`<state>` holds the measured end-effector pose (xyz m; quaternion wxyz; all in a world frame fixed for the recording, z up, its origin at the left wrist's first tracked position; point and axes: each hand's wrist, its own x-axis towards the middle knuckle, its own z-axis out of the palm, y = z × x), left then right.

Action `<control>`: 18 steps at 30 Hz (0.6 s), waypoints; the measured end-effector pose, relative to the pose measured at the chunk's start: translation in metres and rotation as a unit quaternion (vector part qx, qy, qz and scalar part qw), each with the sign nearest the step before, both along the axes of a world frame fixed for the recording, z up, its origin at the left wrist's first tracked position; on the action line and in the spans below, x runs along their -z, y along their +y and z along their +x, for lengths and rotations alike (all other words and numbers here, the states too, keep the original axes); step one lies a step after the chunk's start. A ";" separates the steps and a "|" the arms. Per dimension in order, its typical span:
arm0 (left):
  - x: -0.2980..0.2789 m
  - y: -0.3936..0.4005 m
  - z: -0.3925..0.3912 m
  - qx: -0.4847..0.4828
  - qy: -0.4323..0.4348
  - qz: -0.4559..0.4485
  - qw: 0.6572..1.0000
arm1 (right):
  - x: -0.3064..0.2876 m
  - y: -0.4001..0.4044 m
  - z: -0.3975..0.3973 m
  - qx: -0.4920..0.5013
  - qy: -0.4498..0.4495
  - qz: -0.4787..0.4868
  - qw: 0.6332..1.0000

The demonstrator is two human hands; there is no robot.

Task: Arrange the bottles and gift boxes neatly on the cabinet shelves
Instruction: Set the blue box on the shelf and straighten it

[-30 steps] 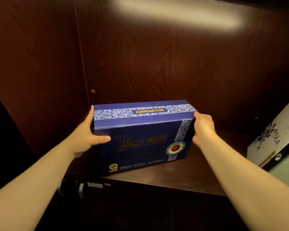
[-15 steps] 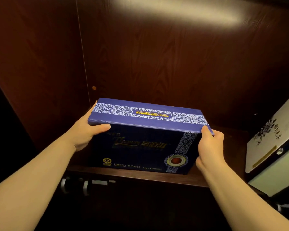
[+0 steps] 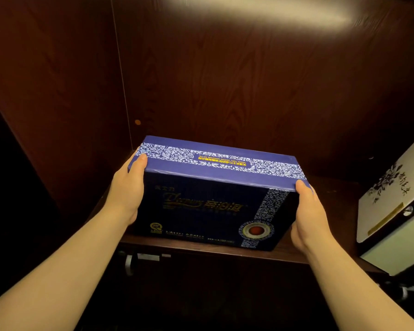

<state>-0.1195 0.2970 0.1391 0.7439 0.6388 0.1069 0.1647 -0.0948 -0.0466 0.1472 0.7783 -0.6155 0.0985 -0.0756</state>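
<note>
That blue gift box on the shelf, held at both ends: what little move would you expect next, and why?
Probably a gentle push backward and square. The blue gift box sits at the front edge of the shelf, skewed, with bare dark shelf behind it. The left hand and right hand grip its two ends, well placed to slide it. The white box at right stands apart from it.

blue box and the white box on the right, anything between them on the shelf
Nothing: in the head view, only bare dark shelf separates the blue box from the white box.

Both my arms reach forward; left hand point(image 3: 127, 189) and right hand point(image 3: 308, 211) clamp the blue box point(image 3: 208, 201) ends, thumbs up.
</note>
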 end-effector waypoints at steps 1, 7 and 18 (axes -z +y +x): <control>-0.001 0.000 -0.001 -0.002 0.003 -0.001 1.000 | 0.000 0.001 0.000 0.001 0.000 0.000 1.000; -0.003 0.009 -0.012 -0.018 0.011 -0.010 1.000 | 0.006 0.007 -0.002 -0.006 -0.010 -0.009 1.000; -0.010 0.022 -0.017 -0.021 0.022 -0.019 0.999 | 0.011 0.020 -0.007 -0.025 -0.021 -0.013 0.999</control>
